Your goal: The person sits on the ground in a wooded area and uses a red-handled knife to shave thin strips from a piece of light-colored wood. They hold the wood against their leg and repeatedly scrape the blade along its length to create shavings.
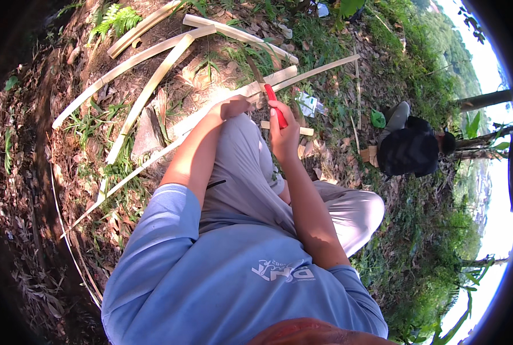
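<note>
My right hand [285,131] is closed round the red handle of a knife [276,108]. Its dark blade points away from me and lies against a pale split strip of wood or bamboo [279,76]. Beside my raised knee, my left hand [235,106] is closed on that same strip, its fingertips partly hidden. A second, thinner strip [319,71] runs close behind the first, reaching out to the right. On the ground below my right wrist lies a short cut piece [303,130].
Several more pale strips [153,92] lie on the leafy ground ahead and to the left. A flat grey wedge-shaped thing [147,132] is near my left forearm. A white packet [308,104] lies right of the knife. Another person in dark clothes [409,146] sits further right.
</note>
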Available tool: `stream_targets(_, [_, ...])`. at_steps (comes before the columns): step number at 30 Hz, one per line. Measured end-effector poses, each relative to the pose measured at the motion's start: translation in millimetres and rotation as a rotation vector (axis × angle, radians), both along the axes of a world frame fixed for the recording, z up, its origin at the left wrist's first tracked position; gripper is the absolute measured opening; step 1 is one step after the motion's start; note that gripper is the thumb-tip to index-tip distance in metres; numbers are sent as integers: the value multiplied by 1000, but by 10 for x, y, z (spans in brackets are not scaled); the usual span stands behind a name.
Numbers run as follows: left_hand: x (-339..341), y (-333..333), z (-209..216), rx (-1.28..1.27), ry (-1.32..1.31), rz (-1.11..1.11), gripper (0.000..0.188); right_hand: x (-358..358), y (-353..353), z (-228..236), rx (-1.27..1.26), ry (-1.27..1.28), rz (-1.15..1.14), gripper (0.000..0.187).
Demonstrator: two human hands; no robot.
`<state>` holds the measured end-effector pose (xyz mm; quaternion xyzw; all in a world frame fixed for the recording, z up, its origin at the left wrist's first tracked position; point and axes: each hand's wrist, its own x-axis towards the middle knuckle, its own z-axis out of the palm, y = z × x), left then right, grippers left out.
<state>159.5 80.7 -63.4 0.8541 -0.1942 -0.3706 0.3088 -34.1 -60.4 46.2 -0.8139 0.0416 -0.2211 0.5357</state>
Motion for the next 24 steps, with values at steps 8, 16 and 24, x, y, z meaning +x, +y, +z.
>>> stream_targets(8, [-94, 232, -80, -241, -251, -252, 54, -173, -124, -63, 135, 115, 63, 26])
stream_targets(16, [-458, 125, 100, -215, -86, -65, 47, -452, -41, 369, -1, -13, 26, 26])
stream_targets(24, [-891, -70, 422, -8, -656, 138, 45, -455, -45, 309, 46, 149, 4, 25])
